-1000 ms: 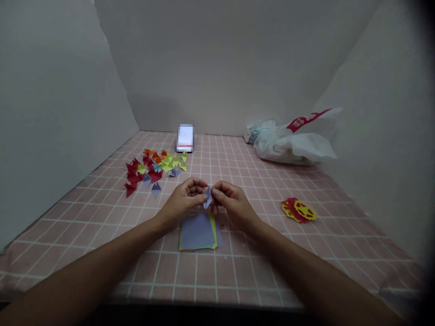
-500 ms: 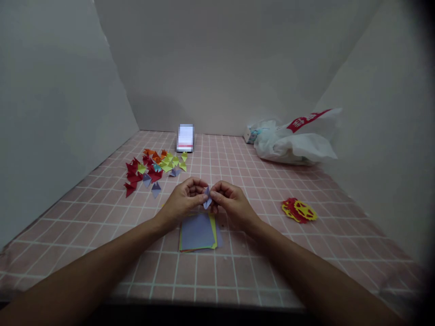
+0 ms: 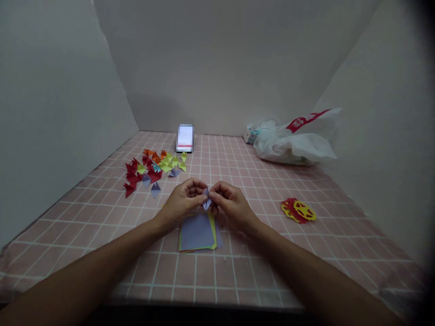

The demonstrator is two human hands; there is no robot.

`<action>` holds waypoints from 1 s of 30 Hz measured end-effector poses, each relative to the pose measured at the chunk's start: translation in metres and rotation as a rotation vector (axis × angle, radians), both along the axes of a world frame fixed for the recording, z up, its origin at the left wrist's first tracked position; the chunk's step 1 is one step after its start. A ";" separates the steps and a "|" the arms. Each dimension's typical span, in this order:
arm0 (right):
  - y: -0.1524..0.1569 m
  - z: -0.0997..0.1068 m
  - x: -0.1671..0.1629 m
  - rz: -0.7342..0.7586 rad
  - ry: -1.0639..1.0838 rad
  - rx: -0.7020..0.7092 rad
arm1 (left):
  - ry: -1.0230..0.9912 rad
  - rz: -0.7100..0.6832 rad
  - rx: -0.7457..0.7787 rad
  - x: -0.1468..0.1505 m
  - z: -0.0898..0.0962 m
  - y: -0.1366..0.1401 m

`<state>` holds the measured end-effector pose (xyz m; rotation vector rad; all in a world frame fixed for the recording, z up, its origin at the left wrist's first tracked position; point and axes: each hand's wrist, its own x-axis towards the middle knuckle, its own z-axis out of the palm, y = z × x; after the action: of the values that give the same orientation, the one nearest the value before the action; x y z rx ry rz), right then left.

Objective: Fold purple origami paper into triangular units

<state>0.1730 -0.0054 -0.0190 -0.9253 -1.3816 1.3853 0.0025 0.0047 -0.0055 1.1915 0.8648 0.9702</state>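
Observation:
Between my two hands is a small folded piece of lavender origami paper [image 3: 207, 202], pointed at its lower end. My left hand [image 3: 185, 198] pinches its left side between thumb and fingers. On the other side, my right hand [image 3: 231, 201] grips it with thumb and forefinger. The fingertips partly hide the folds. Just below the hands lies a stack of square paper sheets [image 3: 197, 233], lavender on top with yellow and other colours at the edges. Folded paper pieces [image 3: 134, 174] in red, orange, yellow, blue and lavender are grouped to the left, beyond my left hand.
A phone [image 3: 185, 137] with a lit, blurred screen stands at the back. At the back right lies a white plastic bag [image 3: 292, 147] beside a small box [image 3: 250, 135]. Red and yellow cut-out shapes [image 3: 299, 210] rest at the right. Pale walls enclose the pink checked tabletop [image 3: 272, 276].
Very little differs. Both hands keep their pinch on the lavender paper, which has shifted only slightly between the fingers.

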 end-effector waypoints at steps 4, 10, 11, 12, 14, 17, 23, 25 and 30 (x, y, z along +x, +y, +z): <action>0.001 -0.001 0.000 0.011 0.048 -0.022 | -0.001 0.000 0.022 -0.001 -0.001 0.001; 0.001 0.000 0.001 0.027 0.047 -0.047 | 0.005 -0.014 0.006 0.000 0.001 0.000; 0.000 0.001 0.000 0.024 0.043 -0.050 | 0.005 -0.013 0.002 0.001 0.002 0.000; 0.000 0.001 0.000 0.019 0.035 -0.052 | 0.005 -0.011 0.000 0.001 0.003 -0.001; -0.002 0.003 -0.001 -0.002 0.016 -0.051 | 0.008 -0.013 -0.005 0.001 0.003 -0.002; -0.005 0.006 -0.003 -0.045 -0.024 -0.033 | 0.026 -0.019 -0.021 0.001 0.003 -0.003; -0.008 0.008 -0.003 -0.088 -0.102 0.054 | 0.092 -0.011 0.034 0.002 0.004 -0.002; -0.007 0.006 -0.001 -0.076 -0.122 0.071 | 0.119 -0.010 0.044 0.002 0.004 -0.002; -0.005 0.001 0.001 -0.052 -0.137 0.099 | 0.176 -0.026 0.088 0.002 0.004 -0.004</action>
<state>0.1737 -0.0100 -0.0179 -0.9983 -1.5047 1.2221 0.0046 0.0009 -0.0010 1.3764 0.9510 0.8996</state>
